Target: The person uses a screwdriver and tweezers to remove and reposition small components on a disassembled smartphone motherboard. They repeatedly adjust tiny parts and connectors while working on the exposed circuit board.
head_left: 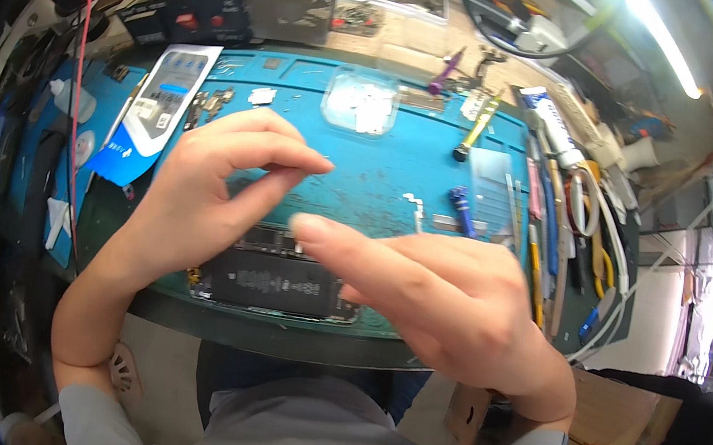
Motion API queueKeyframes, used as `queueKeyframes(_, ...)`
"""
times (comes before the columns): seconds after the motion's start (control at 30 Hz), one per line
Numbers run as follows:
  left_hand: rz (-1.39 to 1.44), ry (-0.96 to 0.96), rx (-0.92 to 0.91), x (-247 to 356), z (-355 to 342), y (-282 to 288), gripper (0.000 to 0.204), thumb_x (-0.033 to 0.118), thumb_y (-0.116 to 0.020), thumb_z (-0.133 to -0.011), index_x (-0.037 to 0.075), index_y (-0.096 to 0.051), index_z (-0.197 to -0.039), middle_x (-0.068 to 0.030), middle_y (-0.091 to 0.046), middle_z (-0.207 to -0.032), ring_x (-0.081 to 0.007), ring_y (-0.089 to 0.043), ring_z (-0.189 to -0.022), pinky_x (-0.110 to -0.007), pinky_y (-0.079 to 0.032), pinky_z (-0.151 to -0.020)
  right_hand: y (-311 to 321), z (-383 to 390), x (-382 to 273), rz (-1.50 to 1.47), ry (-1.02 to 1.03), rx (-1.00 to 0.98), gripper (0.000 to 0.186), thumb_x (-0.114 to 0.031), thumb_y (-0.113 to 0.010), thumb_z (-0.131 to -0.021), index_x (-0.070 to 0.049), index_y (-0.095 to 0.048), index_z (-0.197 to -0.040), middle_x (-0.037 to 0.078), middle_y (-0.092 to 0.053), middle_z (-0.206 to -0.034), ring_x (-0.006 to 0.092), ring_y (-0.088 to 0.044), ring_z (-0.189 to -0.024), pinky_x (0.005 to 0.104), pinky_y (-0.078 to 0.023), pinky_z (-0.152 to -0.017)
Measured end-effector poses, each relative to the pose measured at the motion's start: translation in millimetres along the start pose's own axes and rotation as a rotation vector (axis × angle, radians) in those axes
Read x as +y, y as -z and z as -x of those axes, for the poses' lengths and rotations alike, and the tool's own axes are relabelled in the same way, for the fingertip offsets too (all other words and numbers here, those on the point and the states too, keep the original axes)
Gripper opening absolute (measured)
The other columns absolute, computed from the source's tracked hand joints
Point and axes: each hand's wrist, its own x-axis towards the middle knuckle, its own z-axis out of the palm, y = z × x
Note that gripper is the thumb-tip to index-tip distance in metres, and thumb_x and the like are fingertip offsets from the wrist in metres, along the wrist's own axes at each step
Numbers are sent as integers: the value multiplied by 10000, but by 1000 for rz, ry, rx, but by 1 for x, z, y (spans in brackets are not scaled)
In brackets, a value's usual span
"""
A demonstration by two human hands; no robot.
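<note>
An opened smartphone (232,292) lies sideways on the mat before me, its black battery (282,285) and inner parts exposed. Above its upper left side, my left hand (215,178) has thumb and index finger drawn together in a pinch; anything between the tips is too small to make out. My right hand (445,296) reaches over the phone's right end. Its fingers are curled together, with one fingertip over the phone's upper edge by the small metal parts. Whether that fingertip touches the phone, or holds something tiny, I cannot tell.
On the blue work mat (361,187) stands a clear tray (360,103) of small white pieces. A blue screwdriver (462,209), a yellow-green screwdriver (478,126) and a bent white strip (414,207) lie to the right, before a row of tools. A phone-part package (157,105) lies left.
</note>
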Motion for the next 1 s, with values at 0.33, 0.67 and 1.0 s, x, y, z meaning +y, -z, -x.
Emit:
queueKeyframes(0.33,-336,-179,94,35,55,-11,311,-85,-743,-841,32,-765,-1129,-88,-715,-1019,-286,-663,-915,-399,-506,-820,51,66,47,615,-530,177,180,-157,-748,-983,-125,-715,-1157,54,-719,-808,207,-686,-636,339,-531,-608)
queueKeyframes(0.67,-453,-315,366,22,115,-44,378,-85,-743,-764,18,-772,-1127,-50,-707,-996,-245,-640,-874,-397,-478,-815,37,107,46,703,-578,247,245,-214,-805,-943,-79,-738,-1137,45,-663,-818,272,-691,-725,410,-561,-681)
queueKeyframes(1.0,-598,-303,418,20,116,-58,382,-38,-767,-771,49,-783,-1143,-28,-710,-1040,-227,-655,-923,-397,-488,-866,36,99,2,573,-391,640,327,59,-750,-912,-30,-722,-1225,89,-702,-1000,166,-727,-818,299,-596,-691)
